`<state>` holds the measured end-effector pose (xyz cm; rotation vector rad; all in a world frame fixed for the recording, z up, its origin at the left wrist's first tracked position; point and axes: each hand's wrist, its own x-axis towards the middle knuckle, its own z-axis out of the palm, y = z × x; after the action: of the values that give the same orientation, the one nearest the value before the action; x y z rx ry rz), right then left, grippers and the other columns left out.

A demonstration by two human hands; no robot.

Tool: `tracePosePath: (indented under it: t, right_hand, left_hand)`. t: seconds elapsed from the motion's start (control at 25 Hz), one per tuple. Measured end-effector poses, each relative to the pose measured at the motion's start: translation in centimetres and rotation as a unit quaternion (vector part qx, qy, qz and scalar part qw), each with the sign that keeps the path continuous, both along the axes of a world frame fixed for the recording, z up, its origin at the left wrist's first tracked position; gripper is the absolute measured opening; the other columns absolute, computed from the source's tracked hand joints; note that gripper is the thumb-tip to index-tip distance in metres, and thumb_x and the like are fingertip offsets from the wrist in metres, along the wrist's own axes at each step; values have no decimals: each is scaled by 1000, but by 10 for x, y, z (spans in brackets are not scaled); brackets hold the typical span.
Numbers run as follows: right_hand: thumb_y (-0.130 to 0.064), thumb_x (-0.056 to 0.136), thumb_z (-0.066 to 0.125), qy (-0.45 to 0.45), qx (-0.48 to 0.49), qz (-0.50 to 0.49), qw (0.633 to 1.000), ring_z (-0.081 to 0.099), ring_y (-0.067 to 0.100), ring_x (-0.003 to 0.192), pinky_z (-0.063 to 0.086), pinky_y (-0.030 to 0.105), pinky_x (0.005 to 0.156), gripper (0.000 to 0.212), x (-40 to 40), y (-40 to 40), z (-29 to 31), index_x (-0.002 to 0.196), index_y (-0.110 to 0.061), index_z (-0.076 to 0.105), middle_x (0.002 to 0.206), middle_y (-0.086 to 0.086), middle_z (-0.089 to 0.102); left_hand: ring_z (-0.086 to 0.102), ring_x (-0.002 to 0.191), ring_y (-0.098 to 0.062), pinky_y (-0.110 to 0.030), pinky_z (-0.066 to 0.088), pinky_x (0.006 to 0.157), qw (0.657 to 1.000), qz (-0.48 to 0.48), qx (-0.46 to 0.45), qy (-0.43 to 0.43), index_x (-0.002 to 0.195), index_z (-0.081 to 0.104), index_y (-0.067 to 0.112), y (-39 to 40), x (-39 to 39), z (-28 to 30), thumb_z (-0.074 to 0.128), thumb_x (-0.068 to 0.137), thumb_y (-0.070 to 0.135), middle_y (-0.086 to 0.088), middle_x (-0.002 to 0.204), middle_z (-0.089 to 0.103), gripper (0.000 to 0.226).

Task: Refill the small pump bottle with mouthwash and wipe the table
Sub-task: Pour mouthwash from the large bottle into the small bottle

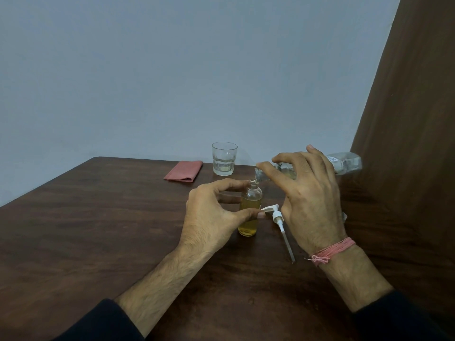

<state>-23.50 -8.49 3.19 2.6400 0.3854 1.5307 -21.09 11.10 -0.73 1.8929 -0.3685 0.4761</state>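
The small pump bottle (249,209) stood upright on the wooden table (98,230), well in from its edges, about two-thirds full of yellow liquid and with its neck uncapped. The left hand (216,215) steadied it from the left, thumb and forefinger curled round its sides. The right hand (311,198) gripped a large clear mouthwash bottle (344,163) tipped nearly level, its long axis running from upper right, toward the table's far right corner, down-left to a mouth hanging just above and slightly right of the small bottle's neck. That mouth-over-neck alignment was what the pour depended on: the opening below was narrow, so a slight drift right would likely send liquid onto the table. Whether a stream was falling could not be made out. The white pump head (277,215) lay on its side just right of the small bottle, its dip tube pointing toward the near edge. A glass tumbler (224,158) and a folded red cloth (183,171) sat by the far edge, well apart from both hands.
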Motion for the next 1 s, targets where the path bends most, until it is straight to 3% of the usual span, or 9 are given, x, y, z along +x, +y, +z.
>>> tracePosePath:
  t: [0.76, 1.0]
  right_hand:
    - [8, 67, 60, -7, -6, 1, 1000, 57, 36, 122, 28, 54, 127, 74, 0, -1, 0, 135, -19, 72, 128, 12, 67]
    - [10, 67, 64, -7, -7, -2, 1000, 60, 37, 121, 26, 55, 128, 74, 0, 0, 0, 135, -19, 72, 127, 13, 68]
  left_hand:
    - [81, 106, 7, -43, 71, 99, 1000, 4, 1, 0, 116, 86, 48, -1, 1, -1, 110, 58, 53, 28, 113, 85, 62]
    - [80, 99, 15, -38, 71, 97, 1000, 2, 3, 1, 115, 85, 49, -1, 0, 0, 111, 60, 50, 29, 111, 84, 61]
